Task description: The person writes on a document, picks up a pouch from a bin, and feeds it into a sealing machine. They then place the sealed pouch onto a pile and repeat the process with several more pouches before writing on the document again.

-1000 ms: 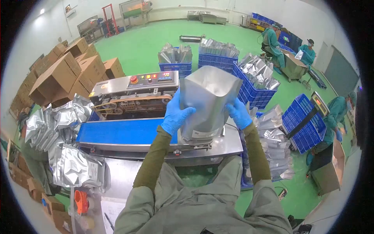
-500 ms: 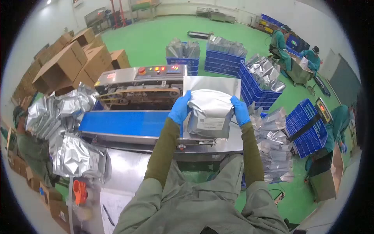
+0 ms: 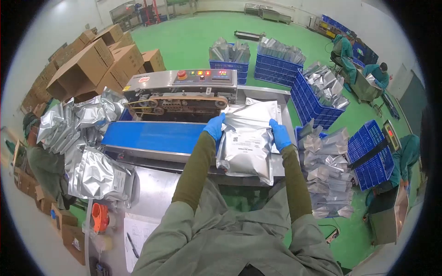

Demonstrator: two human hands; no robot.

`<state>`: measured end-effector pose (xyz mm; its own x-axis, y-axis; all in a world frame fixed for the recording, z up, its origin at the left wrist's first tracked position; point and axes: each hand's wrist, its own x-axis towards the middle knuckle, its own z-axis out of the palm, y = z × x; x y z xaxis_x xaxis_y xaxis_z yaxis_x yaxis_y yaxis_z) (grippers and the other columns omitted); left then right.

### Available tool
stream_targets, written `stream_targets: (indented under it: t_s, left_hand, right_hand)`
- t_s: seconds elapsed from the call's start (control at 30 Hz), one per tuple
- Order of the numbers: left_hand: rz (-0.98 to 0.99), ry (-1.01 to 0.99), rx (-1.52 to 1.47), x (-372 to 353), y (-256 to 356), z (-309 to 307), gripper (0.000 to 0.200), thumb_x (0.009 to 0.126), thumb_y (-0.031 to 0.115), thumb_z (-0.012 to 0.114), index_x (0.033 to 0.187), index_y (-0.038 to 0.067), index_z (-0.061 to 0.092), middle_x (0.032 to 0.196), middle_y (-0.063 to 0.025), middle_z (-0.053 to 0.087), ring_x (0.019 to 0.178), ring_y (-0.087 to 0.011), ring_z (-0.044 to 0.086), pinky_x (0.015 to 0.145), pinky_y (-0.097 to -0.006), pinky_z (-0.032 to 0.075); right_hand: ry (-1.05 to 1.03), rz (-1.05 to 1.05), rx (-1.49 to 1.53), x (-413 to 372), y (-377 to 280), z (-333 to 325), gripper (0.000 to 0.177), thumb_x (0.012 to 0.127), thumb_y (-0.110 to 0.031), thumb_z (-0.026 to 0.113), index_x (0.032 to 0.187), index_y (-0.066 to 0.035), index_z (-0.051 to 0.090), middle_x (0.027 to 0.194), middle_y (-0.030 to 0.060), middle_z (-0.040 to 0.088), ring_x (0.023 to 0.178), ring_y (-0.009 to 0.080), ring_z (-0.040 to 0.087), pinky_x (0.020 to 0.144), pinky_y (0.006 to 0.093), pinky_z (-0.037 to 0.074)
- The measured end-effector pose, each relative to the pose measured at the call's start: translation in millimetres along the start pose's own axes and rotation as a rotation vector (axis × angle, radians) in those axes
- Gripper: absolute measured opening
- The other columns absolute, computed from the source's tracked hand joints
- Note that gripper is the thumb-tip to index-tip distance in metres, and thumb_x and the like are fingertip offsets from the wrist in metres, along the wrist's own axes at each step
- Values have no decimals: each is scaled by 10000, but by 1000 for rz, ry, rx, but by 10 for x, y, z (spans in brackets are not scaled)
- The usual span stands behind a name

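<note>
Silver pouch looks filled, closure unclear, as we hold it beside the blue belt, left hand and right hand closed on opposite edges.

No wording or number can be read with certainty. The silver pouch bears a small square code and short dark printed lines, too small to read. On the band sealer are red lit digits, blurred, and an oval red-and-white mark, illegible. The scale display glows red, its figures unclear. The paper sheet carries faint print, and a stacked pouch a pale, unreadable label.
</note>
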<state>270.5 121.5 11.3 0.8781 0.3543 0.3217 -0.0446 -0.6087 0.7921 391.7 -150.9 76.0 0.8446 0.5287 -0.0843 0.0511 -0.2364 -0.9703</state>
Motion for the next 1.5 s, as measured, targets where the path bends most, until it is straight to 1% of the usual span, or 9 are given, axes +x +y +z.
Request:
stream_targets:
  t_s: [0.07,0.33,0.37,0.47,0.6,0.73,0.8,1.07,1.5]
  left_hand:
    - [-659,22,-898,127,34,-137,389,928,354,482,965,-19,589,843,-110,601,678,-162,568,622,-289,491]
    - [-590,216,-709,-230,253,-781,420,918,398,499,1028,5,597,898,-95,605,793,-177,590,677,-307,502]
    - [-454,215,-395,-382,468,-941,424,917,397,500,1039,1,592,909,-95,606,809,-182,592,684,-315,504]
    - [-724,532,-743,-799,587,-1387,404,911,357,524,1080,-9,562,886,-79,594,782,-172,582,676,-332,498]
    - [-397,1188,-274,-1918,532,-1303,349,892,291,580,1114,38,488,846,-17,498,698,-136,496,611,-298,461]
    - [-606,901,-1108,-2496,714,-899,423,875,297,604,1207,91,442,934,-11,501,866,-136,536,646,-299,468]
    - [-487,877,-866,-2381,759,-815,442,855,290,627,1226,123,453,963,-11,532,913,-140,554,655,-296,473]
    - [-227,1070,-1315,-2073,344,-1607,409,836,161,643,1195,6,524,1084,-84,601,967,-207,596,871,-336,485]
    - [-161,1149,-1126,-2429,-838,-3041,334,837,215,625,1119,39,593,1044,-63,629,938,-195,598,875,-314,466]
  right_hand:
    - [-10,-46,2,111,39,142,466,876,-428,532,779,16,632,641,49,546,599,147,497,567,310,420]
    - [-155,12,0,147,-20,622,511,900,-510,454,921,-37,647,595,5,506,433,99,471,414,235,390]
    - [-238,82,127,-100,-225,581,509,901,-503,453,960,-34,642,613,30,527,451,114,498,426,238,405]
    - [-298,148,326,-655,-404,307,496,924,-467,430,1085,-41,625,624,45,543,455,101,504,415,224,384]
    - [-206,104,361,-1227,85,-25,391,953,-346,413,1073,-43,630,592,11,494,416,90,421,387,219,339]
    - [-75,246,507,-1587,806,-129,414,945,-362,446,1052,-3,622,540,-41,443,409,36,351,361,189,287]
    - [86,334,597,-1678,1128,-103,385,939,-346,468,1045,-8,619,527,-54,427,410,30,351,356,176,269]
    - [-37,405,576,-1930,2176,-119,379,925,-344,500,1074,-14,611,578,-39,469,466,45,401,386,200,313]
    - [-3,355,389,-1921,2140,-10,328,924,-328,494,1011,-44,634,581,-28,464,459,72,417,379,229,347]
